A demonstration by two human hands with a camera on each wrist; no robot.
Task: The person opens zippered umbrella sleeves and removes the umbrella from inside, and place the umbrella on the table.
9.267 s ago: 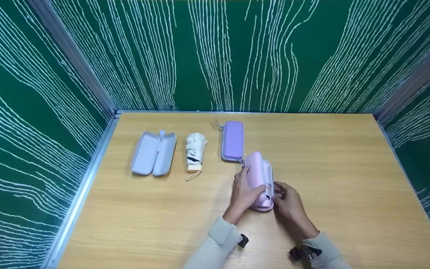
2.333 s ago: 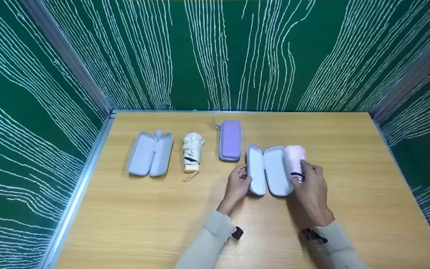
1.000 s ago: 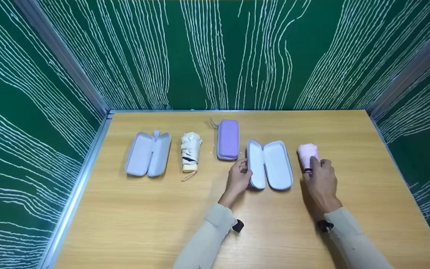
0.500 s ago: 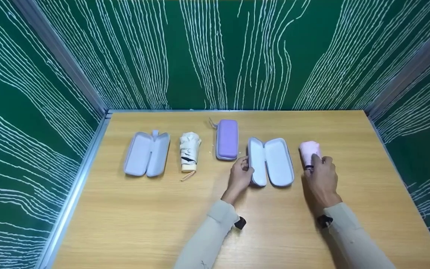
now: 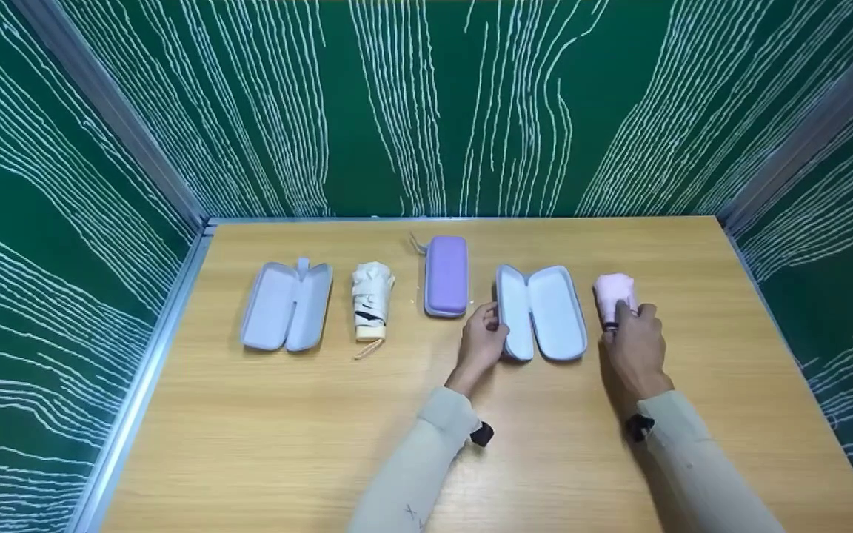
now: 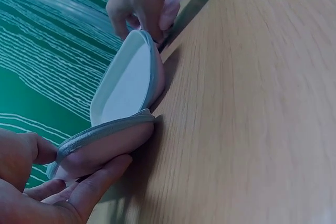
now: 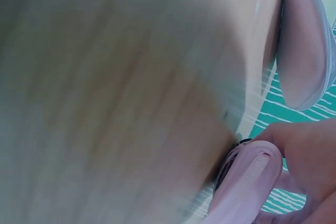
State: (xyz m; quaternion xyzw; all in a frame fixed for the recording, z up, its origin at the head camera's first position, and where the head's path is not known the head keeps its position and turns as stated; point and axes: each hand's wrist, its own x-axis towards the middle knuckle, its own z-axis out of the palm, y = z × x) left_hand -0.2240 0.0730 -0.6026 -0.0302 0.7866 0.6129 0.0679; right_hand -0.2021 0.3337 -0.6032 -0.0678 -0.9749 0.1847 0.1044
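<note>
An unzipped pink umbrella case [image 5: 558,312] lies spread wide on the table, its pale lining facing up. My left hand [image 5: 481,342] pinches the outer edge of its left half, thumb on the rim and fingers underneath, as the left wrist view shows. To the right of the case is a folded pink compact umbrella [image 5: 614,292]. My right hand [image 5: 637,346] grips it near the handle end, which the fingers partly hide. In the right wrist view the pale pink handle [image 7: 247,182] shows beside the thumb.
Left of my hands, a purple case [image 5: 446,275] lies zipped up. Beside it is a folded cream umbrella [image 5: 373,296] with a wrist strap. A second case [image 5: 275,307], spread wide with pale lining, lies farthest left. Green patterned panels [image 5: 382,111] border the table.
The pink case, half folded at first, is now spread wide, with the pink umbrella outside it. My right hand has moved the umbrella rightward, apart from the case. Both have shifted slightly away from me.
</note>
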